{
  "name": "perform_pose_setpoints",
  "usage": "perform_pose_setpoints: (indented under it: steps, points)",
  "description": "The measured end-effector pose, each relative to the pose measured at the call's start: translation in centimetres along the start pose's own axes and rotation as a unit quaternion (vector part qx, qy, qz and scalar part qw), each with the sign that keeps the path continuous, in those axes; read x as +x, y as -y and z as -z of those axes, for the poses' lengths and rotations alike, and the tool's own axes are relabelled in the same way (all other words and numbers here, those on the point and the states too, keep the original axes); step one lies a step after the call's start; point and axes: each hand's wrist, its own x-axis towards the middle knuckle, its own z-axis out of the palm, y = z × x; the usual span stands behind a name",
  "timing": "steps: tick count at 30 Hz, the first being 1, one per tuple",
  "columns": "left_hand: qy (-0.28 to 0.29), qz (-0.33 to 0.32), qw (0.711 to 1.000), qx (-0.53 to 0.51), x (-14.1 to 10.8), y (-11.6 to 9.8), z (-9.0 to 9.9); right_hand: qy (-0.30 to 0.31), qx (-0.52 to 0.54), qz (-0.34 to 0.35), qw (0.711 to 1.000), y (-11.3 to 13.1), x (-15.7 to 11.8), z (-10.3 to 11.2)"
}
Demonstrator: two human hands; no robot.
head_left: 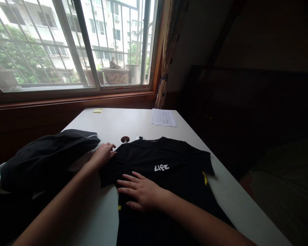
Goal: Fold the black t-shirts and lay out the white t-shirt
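Observation:
A black T-shirt point(166, 188) with white lettering lies spread on the white table point(123, 119), its collar toward the window. My right hand point(141, 191) rests on the shirt's left part, fingers spread and pointing left, below the lettering. At the left sleeve's upper edge is my left hand point(105, 153), its fingers bent but apart, with the fingertips at the fabric. Yellow patches show at both sides of the shirt. Beside my left forearm lies a heap of dark and pale clothes point(48, 157).
Printed papers point(164, 118) lie near the table's far right corner, and a yellow note point(98, 110) near the far left one. A round hole point(125, 139) is beyond the shirt. Past the table are a barred window and curtain point(164, 68).

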Motion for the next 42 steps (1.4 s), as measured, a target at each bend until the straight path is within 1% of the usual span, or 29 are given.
perform_pose_setpoints:
  steps: [2,4,8,10,13,17,19,21,23,24,26,28,30,31,32,34,36,39,42]
  points:
    - [0.007,0.003,1.0,0.004,0.7,0.0,-0.6,-0.002,0.002,0.001,1.0,0.1,-0.1,0.0]
    - [0.003,0.009,1.0,0.014,1.1,0.2,-1.1,-0.004,0.002,0.001,1.0,0.3,-0.3,0.0]
    - [-0.035,0.017,0.998,0.047,1.2,0.6,-1.4,0.003,-0.004,0.006,1.0,0.7,-0.5,0.1]
    - [-0.057,0.008,0.997,0.056,1.3,0.4,-1.3,0.009,-0.009,0.009,1.0,0.8,-0.6,0.2]
    - [-0.075,-0.037,0.995,0.052,1.5,-0.7,-1.3,0.015,-0.011,0.011,1.0,1.2,-0.6,0.1]
    - [-0.052,-0.128,0.99,0.03,2.6,-3.6,-2.3,0.004,-0.014,0.021,1.0,1.4,-0.4,-0.5]
    - [-0.047,-0.141,0.989,0.02,3.2,-4.7,-3.0,-0.017,-0.013,0.033,0.999,1.0,-0.3,-0.9]
    - [-0.06,-0.125,0.99,0.01,3.8,-5.1,-3.6,-0.062,-0.007,0.04,0.997,-0.1,-0.1,-0.8]
    - [-0.082,-0.093,0.992,-0.002,4.1,-4.9,-4.1,-0.139,0.0,0.012,0.99,-1.9,0.1,0.0]
    - [-0.092,-0.074,0.993,-0.009,4.2,-4.6,-4.2,-0.184,0.001,-0.021,0.983,-3.1,0.3,0.7]
    - [-0.104,-0.04,0.993,-0.024,4.2,-3.8,-4.5,-0.269,-0.004,-0.113,0.956,-5.9,0.9,2.3]
    - [-0.105,-0.017,0.994,-0.039,4.0,-3.0,-4.8,-0.32,-0.013,-0.214,0.923,-8.9,1.6,4.1]
    - [-0.103,-0.007,0.993,-0.056,3.8,-2.4,-5.0,-0.317,-0.016,-0.309,0.896,-11.8,2.7,5.5]
    - [-0.101,-0.006,0.993,-0.067,3.6,-2.2,-5.1,-0.303,-0.015,-0.347,0.887,-13.0,3.3,5.9]
    - [-0.101,-0.004,0.992,-0.078,3.5,-2.0,-5.2,-0.292,-0.012,-0.365,0.884,-14.0,4.0,6.2]
    - [-0.1,-0.002,0.99,-0.101,3.3,-1.8,-5.2,-0.273,-0.004,-0.383,0.882,-15.6,5.4,6.3]
    - [-0.1,-0.001,0.987,-0.125,3.2,-1.7,-5.1,-0.261,0.007,-0.393,0.882,-16.6,6.8,6.1]
    - [-0.101,0.004,0.982,-0.158,3.1,-1.7,-4.8,-0.247,0.031,-0.412,0.876,-17.5,8.5,6.0]
    - [-0.101,0.013,0.978,-0.18,3.1,-1.7,-4.5,-0.242,0.056,-0.424,0.871,-18.2,9.3,6.4]
